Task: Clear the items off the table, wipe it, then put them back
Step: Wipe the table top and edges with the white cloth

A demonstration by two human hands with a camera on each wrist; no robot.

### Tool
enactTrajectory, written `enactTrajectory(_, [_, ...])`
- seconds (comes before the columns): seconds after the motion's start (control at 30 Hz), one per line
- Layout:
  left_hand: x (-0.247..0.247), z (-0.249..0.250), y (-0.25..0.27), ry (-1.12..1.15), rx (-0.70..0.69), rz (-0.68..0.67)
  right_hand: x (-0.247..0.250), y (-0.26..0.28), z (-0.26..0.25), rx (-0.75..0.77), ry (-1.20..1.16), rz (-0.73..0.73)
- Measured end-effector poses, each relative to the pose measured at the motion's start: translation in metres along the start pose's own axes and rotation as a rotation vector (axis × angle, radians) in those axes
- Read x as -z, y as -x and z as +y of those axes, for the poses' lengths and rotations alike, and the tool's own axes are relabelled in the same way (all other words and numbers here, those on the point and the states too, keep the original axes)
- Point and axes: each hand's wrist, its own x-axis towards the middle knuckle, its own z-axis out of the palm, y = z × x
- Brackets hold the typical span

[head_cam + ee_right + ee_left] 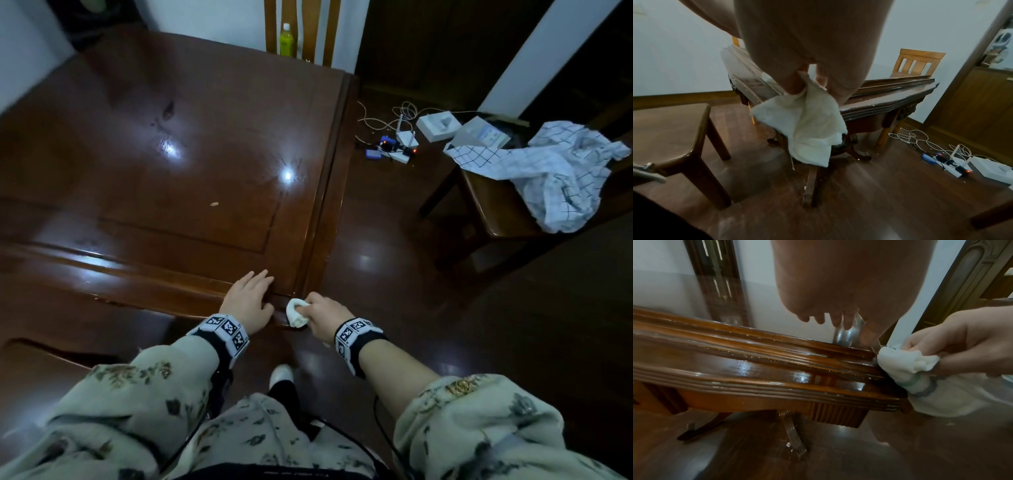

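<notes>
The white cloth (296, 312) is sitting bunched in the right hand (324, 317), whose fingers are curling round and pinching its top while the loose, fluffy tail is hanging below the near right corner of the desk (191, 144); in the left wrist view the wad is touching the moulded edge right at that corner. The left hand (249, 299) is resting flat on the rim just beside it, fingers straight and slightly spread, holding nothing. The wiping step looks to be reaching its end at this corner, so it would be best to be pressing the cloth into the stepped grooves of the edge, following their run, since ridged moulding traps dust that a flat pass misses. The desk top is glossy dark wood, throwing back two bright lamp spots, with a small pale speck (214, 204) lying near the middle that may need another pass. Beyond the far edge a green bottle (287, 39) is standing by a slatted chair (301, 29); a checked cloth (561, 174) is lying crumpled on a stool (493, 209) to the right.
</notes>
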Motion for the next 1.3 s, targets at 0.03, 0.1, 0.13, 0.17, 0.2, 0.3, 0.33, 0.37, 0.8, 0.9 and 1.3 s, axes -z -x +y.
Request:
enactTrajectory(0.03, [0.001, 0.002, -0.003, 0.004, 0.001, 0.006, 0.0, -0.002, 0.003, 0.02, 0.017, 0.001])
enactTrajectory(0.1, [0.002, 0.005, -0.015, 0.01, -0.011, 0.024, 0.004, -0.006, 0.01, 0.071, 0.067, 0.003])
enactTrajectory(0.13, [0.002, 0.007, -0.023, 0.013, -0.024, 0.031, 0.006, -0.009, 0.013, 0.093, 0.086, 0.004])
enactTrajectory(0.17, [0.003, 0.009, -0.032, 0.016, -0.039, 0.037, 0.008, -0.012, 0.016, 0.109, 0.096, 0.007])
enactTrajectory(0.2, [0.003, 0.012, -0.041, 0.024, -0.054, 0.041, 0.01, -0.015, 0.02, 0.123, 0.1, 0.01])
enactTrajectory(0.3, [0.005, 0.02, -0.063, 0.058, -0.078, 0.059, 0.019, -0.023, 0.03, 0.16, 0.116, 0.023])
enactTrajectory(0.33, [0.006, 0.022, -0.069, 0.067, -0.082, 0.064, 0.023, -0.027, 0.033, 0.162, 0.122, 0.025])
enactTrajectory(0.37, [0.007, 0.023, -0.074, 0.075, -0.084, 0.062, 0.026, -0.031, 0.036, 0.161, 0.124, 0.028])
enactTrajectory(0.8, [0.028, 0.027, -0.125, 0.153, 0.071, 0.124, 0.087, -0.085, 0.089, 0.182, 0.136, -0.102])
enactTrajectory(0.9, [0.031, 0.043, -0.141, 0.19, 0.112, 0.147, 0.102, -0.109, 0.103, 0.304, 0.233, -0.126])
enactTrajectory(1.3, [0.023, 0.126, -0.226, 0.273, 0.45, 0.223, 0.213, -0.189, 0.219, 0.029, 0.238, 0.065])
